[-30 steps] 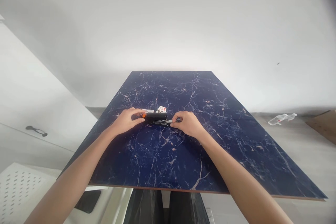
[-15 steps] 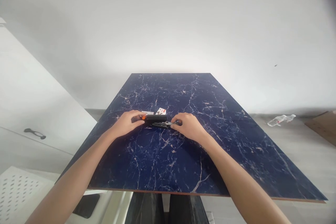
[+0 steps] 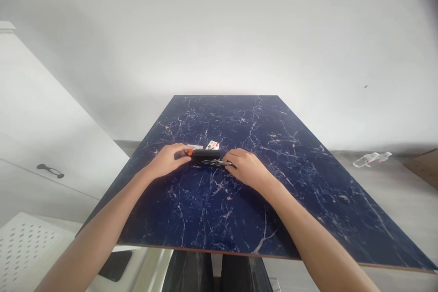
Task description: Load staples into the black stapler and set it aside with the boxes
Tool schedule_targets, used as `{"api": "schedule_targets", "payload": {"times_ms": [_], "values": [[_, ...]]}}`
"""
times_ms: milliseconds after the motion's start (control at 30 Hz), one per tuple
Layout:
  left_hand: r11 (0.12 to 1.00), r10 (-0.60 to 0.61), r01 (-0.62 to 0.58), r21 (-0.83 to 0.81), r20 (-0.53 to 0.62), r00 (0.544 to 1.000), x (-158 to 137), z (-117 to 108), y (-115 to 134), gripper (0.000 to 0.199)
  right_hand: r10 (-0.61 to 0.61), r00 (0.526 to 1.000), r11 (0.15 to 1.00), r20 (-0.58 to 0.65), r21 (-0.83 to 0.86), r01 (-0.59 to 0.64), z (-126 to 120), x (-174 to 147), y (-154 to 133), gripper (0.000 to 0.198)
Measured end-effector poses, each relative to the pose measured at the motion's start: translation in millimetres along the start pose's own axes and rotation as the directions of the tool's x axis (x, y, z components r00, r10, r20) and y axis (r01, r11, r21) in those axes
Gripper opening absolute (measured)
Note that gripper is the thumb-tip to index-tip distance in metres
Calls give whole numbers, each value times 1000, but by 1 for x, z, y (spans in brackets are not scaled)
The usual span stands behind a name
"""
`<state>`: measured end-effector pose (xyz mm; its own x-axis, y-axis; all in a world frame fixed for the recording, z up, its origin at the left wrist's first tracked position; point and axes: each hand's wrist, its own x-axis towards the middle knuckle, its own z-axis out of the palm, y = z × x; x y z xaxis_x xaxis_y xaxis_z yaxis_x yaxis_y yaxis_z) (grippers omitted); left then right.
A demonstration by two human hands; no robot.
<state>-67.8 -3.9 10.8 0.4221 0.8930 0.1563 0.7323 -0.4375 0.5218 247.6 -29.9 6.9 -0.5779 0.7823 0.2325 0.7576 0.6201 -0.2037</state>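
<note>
- And here we are, mid-job by my reckoning: both hands are busy, and neither of the two things between them has been let go
- The left grip (image 3: 171,159) has thumb and fingers closed about the orange end (image 3: 190,153) of a black cylinder (image 3: 207,154), which lies crosswise near the middle of the counter (image 3: 219,219)
- Over to the right grip (image 3: 244,164), fingertips pinched on the near end of a slim metal tool (image 3: 214,162), lying along the cylinder's near side; whether those two touch, I can't tell from here
- So what's done? The pair sit side by side, nearly parallel, I'd say; what's left, beyond both hands letting go, the view won't tell me
- Just behind the cylinder, a white card (image 3: 212,145) with red print and a pale slip (image 3: 196,147), neither one in hand
- What a surface, too: dark blue, marble-patterned, pale veins running all over, brown along the near edge
- Around the room: plain pale wall (image 3: 222,32) ahead, white cabinet (image 3: 34,114) with a dark handle (image 3: 50,171) at left, perforated white panel (image 3: 25,242) below it
- And away to the right, down on the grey floor (image 3: 404,205), a clear bottle (image 3: 366,159) near a brown box (image 3: 422,166)
</note>
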Motion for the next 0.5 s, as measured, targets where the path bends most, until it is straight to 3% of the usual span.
{"api": "schedule_targets", "payload": {"times_ms": [300,500], "values": [[1000,-9,9,-24,9,1000,0,1,-1,45,-55,998,993,18,-101,56,1,1,1,25],[1000,-6,6,-15,13,1000,0,0,-1,45,-73,997,992,29,-98,75,1,0,0,19]]}}
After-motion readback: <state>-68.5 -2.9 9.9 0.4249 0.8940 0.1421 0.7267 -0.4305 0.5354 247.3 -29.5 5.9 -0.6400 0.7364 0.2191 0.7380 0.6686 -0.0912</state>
